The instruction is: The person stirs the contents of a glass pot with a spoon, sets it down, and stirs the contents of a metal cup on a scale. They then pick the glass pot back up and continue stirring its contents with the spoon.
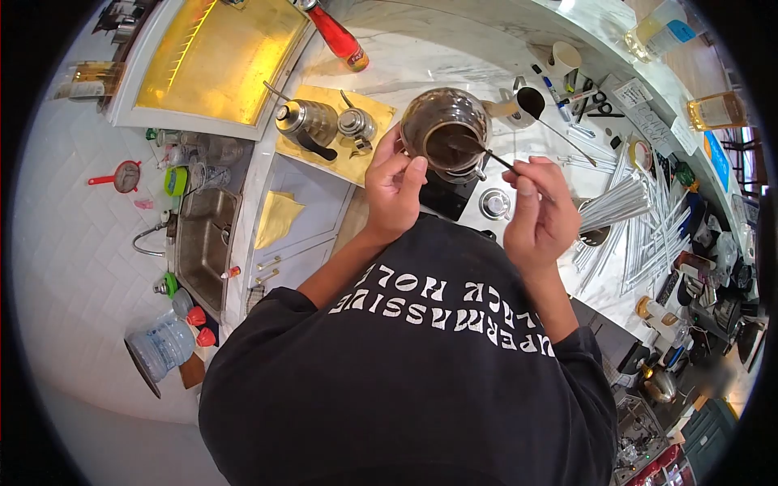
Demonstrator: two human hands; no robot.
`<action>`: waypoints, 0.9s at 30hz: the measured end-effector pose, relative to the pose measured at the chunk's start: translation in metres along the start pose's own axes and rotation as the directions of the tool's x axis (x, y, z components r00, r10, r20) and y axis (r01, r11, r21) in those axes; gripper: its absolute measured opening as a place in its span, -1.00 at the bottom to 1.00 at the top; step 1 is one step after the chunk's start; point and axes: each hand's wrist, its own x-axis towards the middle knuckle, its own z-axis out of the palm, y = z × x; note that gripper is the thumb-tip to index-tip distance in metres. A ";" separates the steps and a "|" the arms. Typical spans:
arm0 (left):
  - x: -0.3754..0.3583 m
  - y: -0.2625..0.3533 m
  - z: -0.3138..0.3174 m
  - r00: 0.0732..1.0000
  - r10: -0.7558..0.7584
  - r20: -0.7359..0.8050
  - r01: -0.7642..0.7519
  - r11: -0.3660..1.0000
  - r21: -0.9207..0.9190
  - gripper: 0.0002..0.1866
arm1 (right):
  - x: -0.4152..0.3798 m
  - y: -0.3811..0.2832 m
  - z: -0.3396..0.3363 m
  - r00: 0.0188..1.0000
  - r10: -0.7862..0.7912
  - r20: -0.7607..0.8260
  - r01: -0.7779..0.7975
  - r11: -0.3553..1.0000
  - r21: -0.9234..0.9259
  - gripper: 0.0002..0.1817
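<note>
My left hand (394, 191) is closed on the side of a round glass coffee vessel (442, 105), its mouth facing me and dark brown contents inside. My right hand (538, 209) pinches a thin dark stirring stick (497, 157), whose far end reaches into the vessel's mouth. Below the vessel a metal and glass part (463, 175) shows over a black flat device (444, 198), partly hidden. A round metal piece (494, 203) lies on the counter between the hands. Just beyond the vessel stands a metal pitcher (529, 104).
A kettle (306, 121) and a glass press pot (356, 124) stand on a yellow cloth (379, 104) at left. Many white straws (620, 204) spread over the right counter. A red bottle (340, 40) stands at the back. The sink (203, 243) is far left.
</note>
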 end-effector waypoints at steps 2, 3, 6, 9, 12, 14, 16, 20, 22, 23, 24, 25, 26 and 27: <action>0.001 0.002 0.000 0.998 0.046 0.039 -0.047 0.999 0.007 -0.71 | 0.004 0.003 0.002 0.996 -0.082 0.043 0.084 0.995 -0.054 -0.80; 0.002 0.007 0.001 0.997 0.055 0.050 -0.056 0.998 0.009 -0.71 | 0.004 0.003 0.003 0.994 -0.091 0.058 0.095 0.993 -0.072 -0.80; 0.001 0.009 0.001 0.995 0.062 0.079 -0.064 0.998 0.013 -0.73 | 0.002 0.004 0.007 0.992 -0.105 0.068 0.112 0.988 -0.109 -0.81; 0.000 0.007 0.002 0.993 0.080 0.085 -0.083 0.996 0.021 -0.74 | 0.002 0.005 0.007 0.992 -0.102 0.073 0.111 0.985 -0.129 -0.83; 0.001 0.005 0.002 0.989 0.117 0.095 -0.119 0.993 0.017 -0.74 | 0.000 0.006 0.007 0.993 -0.085 0.081 0.095 0.988 -0.126 -0.83; 0.001 0.006 0.002 0.986 0.137 0.100 -0.140 0.990 0.021 -0.74 | -0.001 0.005 0.007 0.993 -0.080 0.089 0.090 0.989 -0.120 -0.83; 0.000 0.007 0.001 0.984 0.147 0.100 -0.152 0.988 0.035 -0.73 | -0.002 0.003 0.007 0.992 -0.073 0.100 0.084 0.990 -0.115 -0.83; -0.002 0.005 0.001 0.981 0.172 0.084 -0.176 0.984 0.035 -0.72 | -0.003 0.002 0.008 0.993 -0.071 0.094 0.080 0.993 -0.087 -0.83; -0.003 0.003 -0.001 0.982 0.167 0.093 -0.172 0.984 0.039 -0.72 | -0.004 0.001 0.008 0.994 -0.058 0.096 0.066 0.995 -0.081 -0.83; -0.003 0.003 -0.001 0.979 0.178 0.096 -0.183 0.982 0.046 -0.72 | -0.004 0.000 0.007 0.994 -0.052 0.098 0.060 0.995 -0.078 -0.84; -0.003 0.003 -0.001 0.977 0.189 0.100 -0.195 0.979 0.051 -0.72 | -0.003 0.000 0.007 0.995 -0.042 0.093 0.048 0.996 -0.069 -0.84; -0.002 0.003 -0.001 0.974 0.201 0.103 -0.207 0.977 0.057 -0.72 | -0.003 0.000 0.007 0.996 -0.032 0.089 0.037 0.997 -0.060 -0.85; -0.002 0.003 -0.001 0.973 0.200 0.111 -0.208 0.976 0.062 -0.71 | -0.004 0.000 0.007 0.996 -0.021 0.084 0.026 0.998 -0.052 -0.85; -0.001 0.004 -0.002 0.973 0.200 0.118 -0.209 0.976 0.067 -0.71 | -0.005 0.000 0.007 0.998 0.012 0.067 -0.010 0.999 -0.041 -0.86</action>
